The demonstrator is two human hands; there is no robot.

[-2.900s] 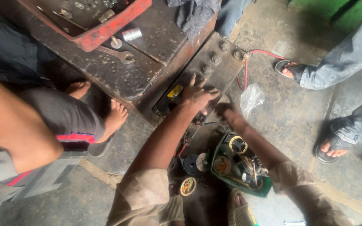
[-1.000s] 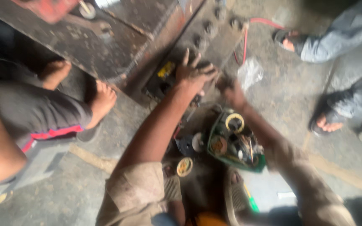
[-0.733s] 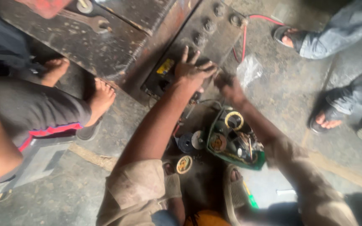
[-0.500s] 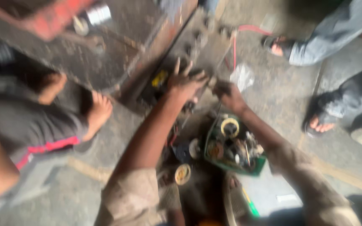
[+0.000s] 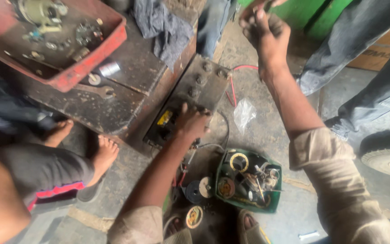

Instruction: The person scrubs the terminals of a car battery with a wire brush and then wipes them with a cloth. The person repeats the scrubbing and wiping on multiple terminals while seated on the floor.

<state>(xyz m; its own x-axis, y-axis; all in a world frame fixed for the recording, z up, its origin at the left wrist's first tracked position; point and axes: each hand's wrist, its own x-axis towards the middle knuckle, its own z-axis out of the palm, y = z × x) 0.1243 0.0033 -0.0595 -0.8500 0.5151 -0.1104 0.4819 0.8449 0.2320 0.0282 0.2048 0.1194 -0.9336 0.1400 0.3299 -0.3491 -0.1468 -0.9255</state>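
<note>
My left hand (image 5: pixel 189 124) rests on the near end of a dark, grimy battery (image 5: pixel 199 83) that lies on the concrete floor, fingers spread over its top beside a yellow label. My right hand (image 5: pixel 263 32) is raised far above it toward the top edge of the view. Its fingers are bunched together, and whether they pinch something is hidden by the frame edge. A red wire (image 5: pixel 232 88) runs from the battery's far end. Below my hands sits a green tray (image 5: pixel 271 205) full of small parts and coils.
A red tray (image 5: pixel 75 74) of metal parts and a wrench (image 5: pixel 96 90) lie on a dark metal box at left, next to a grey cloth (image 5: pixel 164 28). Another person's bare feet (image 5: pixel 101 158) are at left, jeans-clad legs (image 5: pixel 339 49) and a tyre (image 5: pixel 387 156) at right. Tape rolls (image 5: pixel 194 217) lie by my feet.
My right hand has lifted off the floor beside the battery and risen high toward the top of the view. The left hand stays on the battery. The view has tilted upward.
</note>
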